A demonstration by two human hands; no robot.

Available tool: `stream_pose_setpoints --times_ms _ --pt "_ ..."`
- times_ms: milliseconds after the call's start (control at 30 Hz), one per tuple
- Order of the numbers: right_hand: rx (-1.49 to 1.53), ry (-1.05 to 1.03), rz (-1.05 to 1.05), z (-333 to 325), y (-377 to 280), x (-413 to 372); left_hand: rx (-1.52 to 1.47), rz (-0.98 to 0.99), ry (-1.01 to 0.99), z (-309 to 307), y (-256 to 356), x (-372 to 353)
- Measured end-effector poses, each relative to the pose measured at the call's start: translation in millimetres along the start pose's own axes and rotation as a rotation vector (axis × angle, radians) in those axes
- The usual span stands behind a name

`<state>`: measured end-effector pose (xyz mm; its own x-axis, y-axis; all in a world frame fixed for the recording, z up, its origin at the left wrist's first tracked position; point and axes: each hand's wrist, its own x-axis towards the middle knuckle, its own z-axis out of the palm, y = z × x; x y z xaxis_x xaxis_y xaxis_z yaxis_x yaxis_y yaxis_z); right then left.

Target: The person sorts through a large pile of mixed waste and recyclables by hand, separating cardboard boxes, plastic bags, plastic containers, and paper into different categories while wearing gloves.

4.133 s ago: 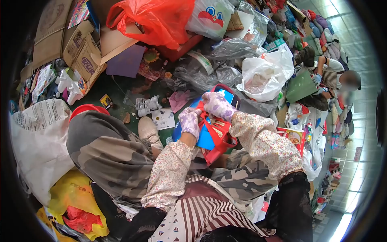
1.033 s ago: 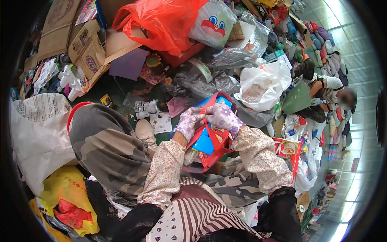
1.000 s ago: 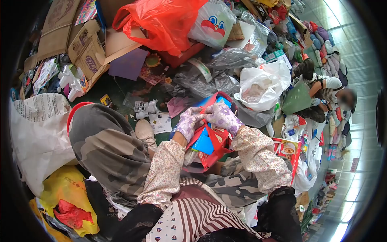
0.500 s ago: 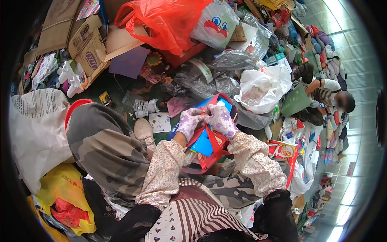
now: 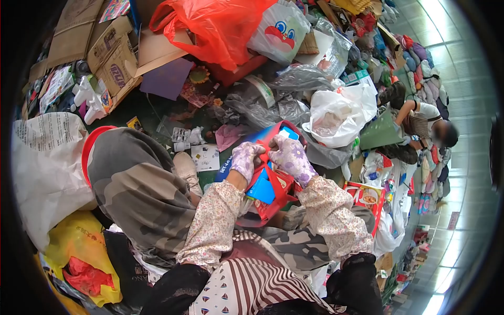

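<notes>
A red and blue bag (image 5: 269, 214) stands between my legs, its mouth facing up. Inside it are blue boxes (image 5: 262, 190) and some clear plastic. My left hand (image 5: 245, 160), in a white glove with purple flowers, closes at the bag's top edge. Close beside it, my right hand (image 5: 292, 160) in a matching glove has its fingers bent around the bag's red strap (image 5: 284, 190). Fingertips of both hands nearly meet, and what lies exactly between them is partly hidden.
Flattened cardboard boxes (image 5: 116, 68), a red plastic bag (image 5: 212, 31) and a white plastic bag (image 5: 341, 118) lie in front. A white sack (image 5: 50, 168) and a yellow bag (image 5: 81, 244) are on the left. Another person (image 5: 428, 126) sits at right, handling a green sheet (image 5: 379, 131).
My hands have drawn slightly apart at the bag's top, the right one shifting a little right. The bag stays in place. My view has tilted slightly.
</notes>
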<state>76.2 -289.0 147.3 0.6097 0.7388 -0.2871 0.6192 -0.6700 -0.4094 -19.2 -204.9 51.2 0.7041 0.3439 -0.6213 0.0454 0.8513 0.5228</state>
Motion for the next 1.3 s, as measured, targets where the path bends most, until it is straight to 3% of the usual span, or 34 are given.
stream_pose_setpoints --times_ms 233,267,333,400,433,500,633,700,833,900,967,1033,1167,1300 --pt "-0.179 -0.137 0.048 0.4 -11.1 15.3 -0.048 -0.052 -0.056 -1.8 -4.1 -3.6" --pt "-0.180 -0.138 0.048 -1.7 -18.7 14.2 0.023 0.131 -0.153 -10.7 -22.4 11.2" --pt "-0.281 -0.155 0.147 -4.9 -34.1 11.5 0.090 0.310 -0.252 -17.1 -30.6 19.1" --pt "-0.219 -0.148 0.160 -4.8 -28.8 10.8 0.398 0.622 -0.390 -17.0 -21.6 13.8" --pt "-0.153 -0.143 0.170 -4.0 -24.5 11.2 0.393 0.620 -0.384 -16.4 -16.7 13.1" --pt "-0.098 -0.143 0.161 -1.2 -10.9 12.3 -0.026 -0.122 -0.288 -11.2 -0.9 8.6" --pt "-0.019 -0.075 0.132 0.2 5.6 12.3 0.129 -0.033 -0.222 1.7 13.7 -5.7" --pt "0.067 -0.144 0.253 -6.6 1.6 11.7 0.161 -0.082 -0.326 0.1 20.7 -11.5" --pt "0.081 -0.114 0.162 -2.2 25.0 4.1 0.204 -0.079 -0.291 11.6 16.8 -18.7" --pt "0.102 -0.133 0.196 -6.4 22.7 0.5 0.292 0.012 -0.301 16.4 19.4 -22.8" --pt "0.125 -0.157 0.224 -10.8 21.0 -0.1 0.392 -0.096 -0.366 8.0 21.2 -18.4" --pt "0.320 -0.186 0.314 -13.3 22.4 -2.6 0.942 0.414 -0.363 2.3 7.2 -11.3" --pt "0.504 -0.196 0.399 -22.8 19.9 -8.1 1.014 0.372 -0.418 10.7 22.9 -29.6" --pt "0.428 -0.217 0.355 -24.2 20.2 -17.3 0.977 0.379 -0.472 13.8 11.2 -25.1"
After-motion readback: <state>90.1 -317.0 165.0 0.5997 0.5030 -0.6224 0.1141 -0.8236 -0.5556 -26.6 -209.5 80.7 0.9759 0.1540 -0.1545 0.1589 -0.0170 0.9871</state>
